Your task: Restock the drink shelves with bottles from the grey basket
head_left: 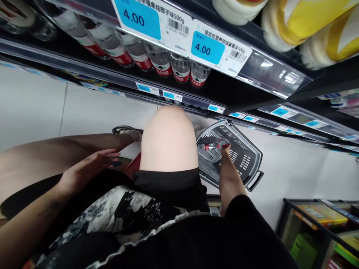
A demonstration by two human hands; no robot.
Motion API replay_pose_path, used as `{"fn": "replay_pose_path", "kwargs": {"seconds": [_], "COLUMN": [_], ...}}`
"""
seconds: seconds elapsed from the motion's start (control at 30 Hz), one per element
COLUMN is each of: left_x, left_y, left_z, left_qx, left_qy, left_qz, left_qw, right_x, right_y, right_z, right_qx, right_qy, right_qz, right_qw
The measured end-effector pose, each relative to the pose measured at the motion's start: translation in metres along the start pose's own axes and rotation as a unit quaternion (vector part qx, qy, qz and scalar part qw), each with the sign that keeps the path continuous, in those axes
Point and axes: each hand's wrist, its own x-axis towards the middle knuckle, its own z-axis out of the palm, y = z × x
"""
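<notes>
I am crouched in front of a shop shelf, one bare knee (168,138) raised in the middle of the view. My right hand (224,149) reaches down into a grey plastic shopping basket (246,160) on the floor and is closed on a clear water bottle with a red label (209,146), which lies on its side in the basket. My left hand (89,168) rests over my left thigh with its fingers stretched out and nothing in it.
Above me a dark shelf holds a row of water bottles with red labels (159,63), with blue 4.00 price tags (207,48) on the shelf edge above. Yellow-and-white containers (303,22) stand top right. A low rack of goods (316,224) is at the lower right.
</notes>
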Motion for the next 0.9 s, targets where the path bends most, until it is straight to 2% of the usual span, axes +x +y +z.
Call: {"fn": "replay_pose_path", "kwargs": {"seconds": [0.13,0.3,0.47,0.63,0.7,0.8,0.9], "left_x": [0.001,0.001,0.007,0.004,0.002,0.001,-0.003], "left_y": [0.004,0.005,0.003,-0.003,-0.004,-0.005,-0.008], "left_z": [0.008,0.008,0.008,0.002,-0.002,-0.005,-0.002], "left_qx": [-0.002,-0.014,-0.046,-0.081,-0.096,-0.113,-0.082], "left_qy": [-0.015,-0.030,-0.069,-0.124,-0.147,-0.160,-0.144], "left_qz": [0.003,0.032,0.068,0.091,0.112,0.144,0.187], "left_qw": [1.000,0.999,0.994,0.985,0.978,0.970,0.968], "right_x": [-0.021,-0.060,-0.116,-0.191,-0.229,-0.296,-0.367], "right_y": [0.006,0.008,-0.012,-0.047,-0.065,-0.095,-0.129], "right_z": [0.008,-0.016,-0.063,-0.136,-0.167,-0.206,-0.227], "right_qx": [-0.017,-0.046,-0.044,0.033,0.079,0.155,0.191], "right_qy": [0.012,0.034,0.058,0.118,0.150,0.218,0.298], "right_qz": [-0.006,-0.071,-0.196,-0.329,-0.385,-0.526,-0.614], "right_qw": [1.000,0.996,0.978,0.936,0.907,0.807,0.705]}}
